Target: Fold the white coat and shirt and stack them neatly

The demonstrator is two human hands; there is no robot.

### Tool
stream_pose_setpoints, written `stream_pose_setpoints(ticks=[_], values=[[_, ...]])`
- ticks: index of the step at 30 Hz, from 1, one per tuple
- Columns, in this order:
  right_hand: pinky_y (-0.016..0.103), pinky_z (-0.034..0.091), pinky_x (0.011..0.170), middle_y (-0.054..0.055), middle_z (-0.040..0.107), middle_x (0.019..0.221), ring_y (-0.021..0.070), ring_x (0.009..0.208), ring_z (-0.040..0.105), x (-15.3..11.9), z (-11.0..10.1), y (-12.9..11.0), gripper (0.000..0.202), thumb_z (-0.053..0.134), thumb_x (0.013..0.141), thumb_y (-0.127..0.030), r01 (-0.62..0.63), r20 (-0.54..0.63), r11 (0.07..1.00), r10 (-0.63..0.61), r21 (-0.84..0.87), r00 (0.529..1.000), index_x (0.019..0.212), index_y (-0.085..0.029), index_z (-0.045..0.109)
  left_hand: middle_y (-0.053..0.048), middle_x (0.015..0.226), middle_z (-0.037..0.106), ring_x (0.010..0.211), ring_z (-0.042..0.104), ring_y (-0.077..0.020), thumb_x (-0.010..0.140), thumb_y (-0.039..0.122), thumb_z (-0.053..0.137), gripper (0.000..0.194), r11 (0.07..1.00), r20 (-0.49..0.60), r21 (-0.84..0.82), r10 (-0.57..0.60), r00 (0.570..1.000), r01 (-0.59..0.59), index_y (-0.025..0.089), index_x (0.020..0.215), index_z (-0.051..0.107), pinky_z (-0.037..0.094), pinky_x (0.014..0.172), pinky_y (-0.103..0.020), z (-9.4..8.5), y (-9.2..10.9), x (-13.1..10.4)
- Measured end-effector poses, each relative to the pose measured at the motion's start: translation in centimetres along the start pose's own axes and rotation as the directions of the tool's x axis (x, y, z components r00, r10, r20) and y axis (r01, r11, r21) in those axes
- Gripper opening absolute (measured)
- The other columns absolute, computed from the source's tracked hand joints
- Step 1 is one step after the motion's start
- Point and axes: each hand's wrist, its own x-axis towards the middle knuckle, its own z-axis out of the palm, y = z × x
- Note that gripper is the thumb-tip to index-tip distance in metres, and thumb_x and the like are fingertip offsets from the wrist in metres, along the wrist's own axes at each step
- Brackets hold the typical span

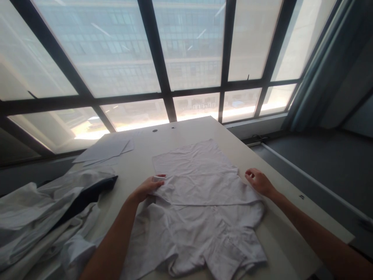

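Note:
A wrinkled white garment [201,190] lies spread on the white table [140,155], its upper part flat and its lower part bunched in folds near me. At its left edge, my left hand [151,186] pinches the cloth between thumb and fingers. Just beyond the right edge of the cloth, my right hand [258,181] hovers with its fingers curled and thumb near the fingertips; no cloth shows between them.
Piled white clothes [32,210] with a dark piece [87,198] among them lie at the left. Paper sheets [105,149] rest at the table's back left. Large windows [189,46] stand behind the table, and a white pole [314,179] lies beyond its right edge.

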Motion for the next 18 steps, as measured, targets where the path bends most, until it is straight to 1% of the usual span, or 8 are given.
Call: stream_pose_setpoints(ticks=[3,5,7,10,12,14,16,18], values=[[0.029,0.045,0.069,0.004,0.067,0.083,0.0184,0.072,0.061,-5.1,-1.3,-0.6,0.024,0.055,0.085,-0.041,-0.111,0.107,0.994,0.11,0.0,0.988,0.093,-0.021,0.064,-0.005,0.087,0.073,0.075,0.066,-0.021,0.058,0.044,0.086,0.074,1.0,-0.025,0.025,0.013,1.0,-0.013,0.017,0.123,0.065,0.05,0.064,-0.027,0.0,-0.1,0.0],[0.029,0.044,0.067,0.003,0.066,0.078,0.0187,0.07,0.062,-7.3,-1.8,-0.9,0.025,0.057,0.084,-0.043,-0.183,0.157,0.983,0.182,-0.007,0.971,0.093,-0.021,0.064,-0.004,0.086,0.073,0.074,0.066,-0.021,0.057,0.044,0.087,0.073,0.999,-0.042,0.035,0.02,0.999,-0.018,0.016,0.121,0.066,0.049,0.064,-0.026,0.0,0.0,0.1],[0.029,0.044,0.068,0.004,0.066,0.08,0.0195,0.072,0.062,-8.5,-2.2,-0.9,0.027,0.06,0.081,-0.044,-0.205,0.191,0.979,0.202,-0.002,0.961,0.095,-0.021,0.064,-0.005,0.085,0.073,0.074,0.066,-0.0214,0.056,0.045,0.087,0.074,0.999,-0.05,0.034,0.025,0.998,-0.023,0.015,0.12,0.066,0.049,0.064,-0.027,0.2,0.1,0.1],[0.029,0.045,0.072,0.004,0.066,0.089,0.0194,0.077,0.063,-9.0,-2.3,-0.7,0.037,0.063,0.077,-0.037,-0.179,0.223,0.983,0.166,0.04,0.961,0.11,-0.02,0.063,-0.006,0.085,0.073,0.073,0.066,-0.0217,0.057,0.044,0.087,0.078,0.999,-0.092,0.0,0.054,0.994,-0.054,0.013,0.124,0.064,0.051,0.066,-0.029,0.2,0.2,0.2],[0.028,0.046,0.073,0.004,0.065,0.091,0.0187,0.079,0.063,-9.0,-2.1,-0.5,0.043,0.06,0.075,-0.028,-0.165,0.205,0.985,0.154,0.039,0.967,0.118,-0.02,0.061,-0.008,0.089,0.073,0.075,0.066,-0.0213,0.058,0.043,0.087,0.08,0.995,-0.146,-0.022,0.093,0.985,-0.097,0.012,0.127,0.062,0.051,0.069,-0.029,0.0,0.3,0.2],[0.029,0.046,0.074,0.004,0.064,0.091,0.0189,0.08,0.062,-9.1,-1.6,-0.4,0.043,0.055,0.074,-0.021,-0.156,0.146,0.988,0.155,-0.003,0.977,0.116,-0.019,0.062,-0.009,0.091,0.073,0.076,0.066,-0.0208,0.058,0.044,0.087,0.08,0.991,-0.186,-0.011,0.13,0.974,-0.134,0.011,0.126,0.062,0.052,0.069,-0.029,-0.1,0.8,0.4],[0.03,0.046,0.075,0.005,0.063,0.092,0.0198,0.083,0.062,-9.5,-1.1,-0.6,0.038,0.052,0.076,-0.019,-0.131,0.082,0.99,0.135,-0.052,0.987,0.112,-0.019,0.062,-0.009,0.089,0.073,0.073,0.066,-0.0205,0.059,0.047,0.087,0.079,0.987,-0.186,0.015,0.158,0.97,-0.158,0.011,0.125,0.063,0.051,0.065,-0.028,-0.2,1.7,0.6],[0.031,0.046,0.076,0.006,0.063,0.096,0.0211,0.086,0.062,-10.0,-0.7,-0.9,0.035,0.05,0.079,-0.02,-0.084,0.033,0.992,0.087,-0.092,0.996,0.112,-0.019,0.062,-0.009,0.088,0.072,0.072,0.066,-0.0206,0.059,0.049,0.087,0.08,0.981,-0.154,0.029,0.193,0.969,-0.191,0.012,0.126,0.063,0.051,0.062,-0.028,-0.2,3.3,0.8]])
